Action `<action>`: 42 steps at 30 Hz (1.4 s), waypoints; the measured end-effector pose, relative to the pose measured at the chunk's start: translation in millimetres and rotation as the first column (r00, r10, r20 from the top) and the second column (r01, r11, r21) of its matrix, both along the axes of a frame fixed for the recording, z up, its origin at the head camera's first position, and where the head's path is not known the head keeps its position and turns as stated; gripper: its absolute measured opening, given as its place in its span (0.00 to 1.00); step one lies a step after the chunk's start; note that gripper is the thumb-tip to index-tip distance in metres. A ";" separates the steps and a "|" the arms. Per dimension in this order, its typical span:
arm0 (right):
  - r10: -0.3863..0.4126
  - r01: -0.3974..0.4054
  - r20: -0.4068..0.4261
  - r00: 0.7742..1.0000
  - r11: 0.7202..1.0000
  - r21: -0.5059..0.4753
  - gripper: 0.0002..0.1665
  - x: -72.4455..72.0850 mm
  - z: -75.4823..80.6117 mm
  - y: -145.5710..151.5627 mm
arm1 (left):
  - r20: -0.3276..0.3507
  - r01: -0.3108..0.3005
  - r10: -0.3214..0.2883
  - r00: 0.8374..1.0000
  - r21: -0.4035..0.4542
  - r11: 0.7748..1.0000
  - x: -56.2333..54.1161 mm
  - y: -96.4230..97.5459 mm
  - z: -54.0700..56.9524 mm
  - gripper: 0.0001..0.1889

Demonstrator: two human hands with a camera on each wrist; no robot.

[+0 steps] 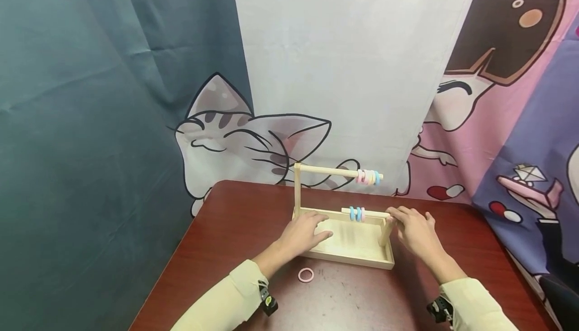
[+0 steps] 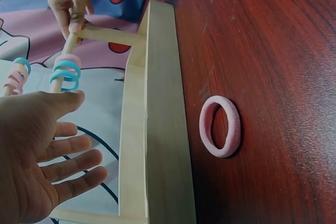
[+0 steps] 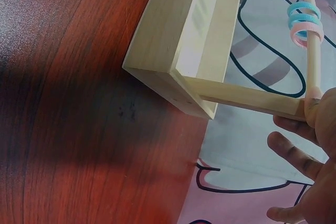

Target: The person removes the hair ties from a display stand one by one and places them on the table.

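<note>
A pale wooden stand with a shallow tray base bears two rods at different heights. My right hand pinches the top corner of its short post, where the lower rod begins. Two blue hair ties and a pink one hang on that rod. Over the left side of the tray, my left hand has its fingers spread and holds nothing. Pink, yellow and blue hair ties sit near the free end of the upper rod. One pink hair tie lies on the table before the tray.
The stand rests on a reddish-brown wooden table. Behind it hangs a curtain printed with cartoon figures, close to the table's far edge. The tall post of the stand rises at the left.
</note>
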State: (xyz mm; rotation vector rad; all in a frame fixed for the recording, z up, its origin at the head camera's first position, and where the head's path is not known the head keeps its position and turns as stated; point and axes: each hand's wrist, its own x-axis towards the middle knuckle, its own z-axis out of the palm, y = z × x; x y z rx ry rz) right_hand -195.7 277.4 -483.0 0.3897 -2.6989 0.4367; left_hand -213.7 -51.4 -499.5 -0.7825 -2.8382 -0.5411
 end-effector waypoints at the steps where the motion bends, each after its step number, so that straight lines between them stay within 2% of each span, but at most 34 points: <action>1: 0.001 -0.001 -0.002 1.000 1.000 -0.001 0.13 -0.2 0.3 -0.4 | -0.003 0.000 0.000 1.000 -0.003 1.000 -0.2 0.2 0.4 0.25; 12: 0.007 -0.007 -0.004 1.000 1.000 -0.010 0.14 -1.6 2.8 -1.9 | -0.004 0.012 -0.012 1.000 0.005 1.000 -4.0 4.7 4.0 0.28; 22: 0.011 -0.011 -0.019 1.000 1.000 -0.014 0.13 -2.9 3.5 -0.1 | -0.057 0.031 -0.030 0.998 0.019 0.999 -11.4 15.5 8.2 0.28; 30: 0.010 -0.010 -0.051 0.999 1.000 0.002 0.13 -2.5 2.9 1.2 | -0.051 0.028 -0.028 0.998 -0.003 1.000 -11.7 28.4 14.2 0.31; 42: 0.002 -0.002 -0.027 1.000 1.000 -0.009 0.14 -0.9 -0.7 1.4 | -0.047 0.026 -0.025 0.999 0.014 1.000 -19.4 42.4 15.0 0.34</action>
